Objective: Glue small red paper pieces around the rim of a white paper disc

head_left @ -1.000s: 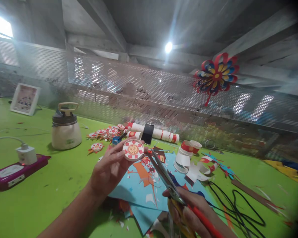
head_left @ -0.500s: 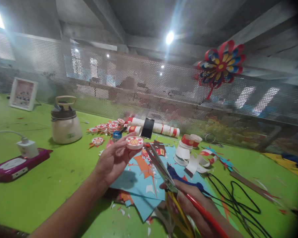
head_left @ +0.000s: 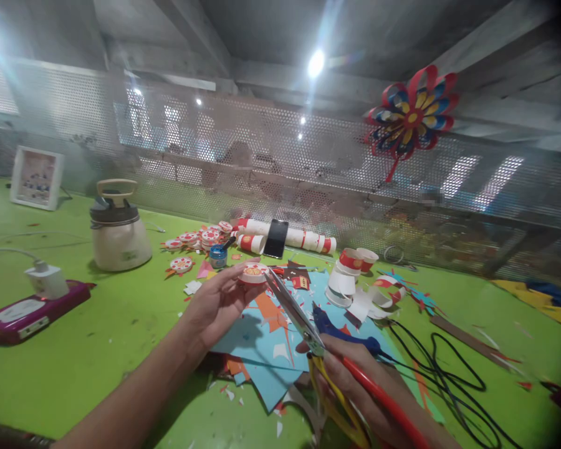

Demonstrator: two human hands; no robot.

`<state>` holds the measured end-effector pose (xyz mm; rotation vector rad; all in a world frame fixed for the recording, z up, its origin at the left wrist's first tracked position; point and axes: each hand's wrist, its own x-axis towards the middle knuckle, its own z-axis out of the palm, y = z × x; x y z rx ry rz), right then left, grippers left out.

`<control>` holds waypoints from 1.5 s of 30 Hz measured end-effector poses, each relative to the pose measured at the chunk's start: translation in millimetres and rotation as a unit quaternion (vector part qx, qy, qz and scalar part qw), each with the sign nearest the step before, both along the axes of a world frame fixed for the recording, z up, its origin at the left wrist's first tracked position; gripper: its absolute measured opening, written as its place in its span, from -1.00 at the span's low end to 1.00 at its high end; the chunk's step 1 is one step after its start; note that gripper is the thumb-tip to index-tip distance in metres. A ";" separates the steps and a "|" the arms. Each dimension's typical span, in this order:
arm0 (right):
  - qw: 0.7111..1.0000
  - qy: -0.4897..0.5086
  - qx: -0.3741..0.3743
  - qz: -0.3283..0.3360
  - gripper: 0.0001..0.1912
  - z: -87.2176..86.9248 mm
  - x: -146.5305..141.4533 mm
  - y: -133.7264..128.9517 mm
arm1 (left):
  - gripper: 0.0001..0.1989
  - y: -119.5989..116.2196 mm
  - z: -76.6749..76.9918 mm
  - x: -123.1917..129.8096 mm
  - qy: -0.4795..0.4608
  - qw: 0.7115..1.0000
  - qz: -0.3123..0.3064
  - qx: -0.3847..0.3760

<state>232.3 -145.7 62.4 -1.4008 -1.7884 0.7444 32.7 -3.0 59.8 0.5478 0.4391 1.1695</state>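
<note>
My left hand (head_left: pixel 217 305) pinches a white paper disc (head_left: pixel 254 272) with a red pattern, the base of a cup, between thumb and fingers. In my right hand (head_left: pixel 350 374) are metal scissors (head_left: pixel 292 305) with yellow handles, along with a red-handled tool (head_left: pixel 376 390) whose far end is hidden. The scissor blades point up and left, their tips at the right edge of the disc. Beneath both hands lie blue paper sheets (head_left: pixel 238 340) with orange, red and white scraps on them.
A blue glue gun (head_left: pixel 346 333) and its black cable lie beside my right hand. Cut cups (head_left: pixel 341 284) stand behind it. Farther back are stacked cups (head_left: pixel 299 237), a phone (head_left: pixel 277 239), a blue jar (head_left: pixel 218 255) and patterned discs (head_left: pixel 210 237). At left are a bottle (head_left: pixel 120 234) and power strip (head_left: pixel 37 312).
The scissor blades have come closer together and their tips have reached the disc's edge. The disc has dipped slightly and is seen more edge-on. The view has shifted a little.
</note>
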 end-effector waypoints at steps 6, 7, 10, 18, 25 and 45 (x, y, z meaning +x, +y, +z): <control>1.000 0.005 -0.002 -0.015 -0.47 0.3 0.5 -0.2 | -0.91 0.3 -7.5 -0.7 0.024 0.999 -0.001 0.028; 1.000 0.009 -0.007 -0.017 -0.47 0.4 0.3 -0.4 | -0.92 0.3 -8.0 -0.5 0.023 0.999 -0.005 0.035; 0.999 0.024 -0.026 -0.018 -0.46 0.5 -1.2 -0.5 | -0.91 0.6 -8.8 0.3 0.022 0.998 -0.014 0.054; 0.999 0.030 -0.027 -0.028 -0.49 -11.3 13.9 -3.8 | -0.88 3.4 -7.5 1.8 0.020 0.998 -0.001 0.061; 1.000 0.008 -0.002 -0.011 -0.56 -12.2 23.8 -7.4 | -0.84 5.2 -5.1 0.3 -0.010 0.998 0.012 0.060; 0.998 0.040 0.032 -0.045 -0.52 -6.7 6.8 -12.8 | -0.55 0.5 -16.6 1.7 0.016 0.984 -0.040 0.173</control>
